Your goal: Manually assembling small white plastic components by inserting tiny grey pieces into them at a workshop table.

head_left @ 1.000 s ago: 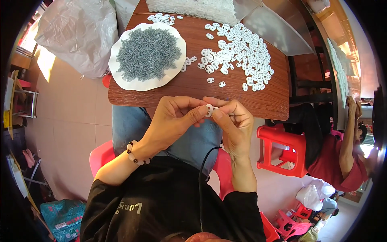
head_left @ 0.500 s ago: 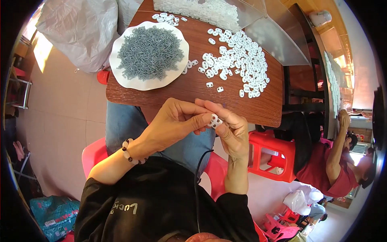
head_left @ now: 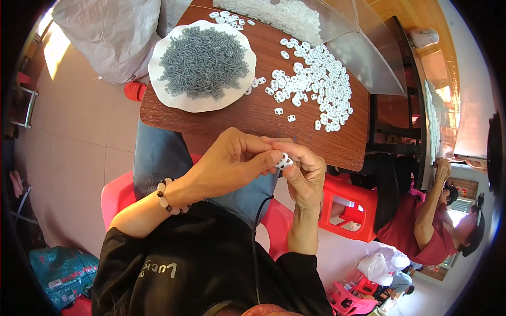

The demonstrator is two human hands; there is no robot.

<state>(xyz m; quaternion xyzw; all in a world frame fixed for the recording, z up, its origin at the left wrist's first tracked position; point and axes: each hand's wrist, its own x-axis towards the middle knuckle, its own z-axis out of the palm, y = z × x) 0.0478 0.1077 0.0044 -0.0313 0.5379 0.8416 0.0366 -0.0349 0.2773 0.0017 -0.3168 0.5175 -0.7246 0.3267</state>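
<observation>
In front of my lap, a small white plastic piece with dark holes point(head_left: 284, 161) is pinched between my two hands. My left hand point(head_left: 240, 160), with a beaded bracelet point(head_left: 164, 197) at the wrist, is closed, its thumb and fingertips on the piece's left side. From the other side, my right hand point(head_left: 307, 176) closes on it with thumb and fingers. The fingertips cover part of the piece. Beyond my hands lies a pile of similar white two-holed pieces point(head_left: 333, 89). To its left stands a scalloped white plate point(head_left: 158, 87) heaped with short grey rods point(head_left: 203, 62).
The brown wooden table point(head_left: 221, 122) ends just beyond my hands. A translucent bin point(head_left: 363, 63) tips over at its far side, with more whitish pieces point(head_left: 284, 18) by its mouth. A red stool point(head_left: 348, 210) and a person in a dark red shirt point(head_left: 421, 231) are on the right.
My hands keep hold of the white piece, which appears turned a little between my fingers. The whole view has shifted slightly.
</observation>
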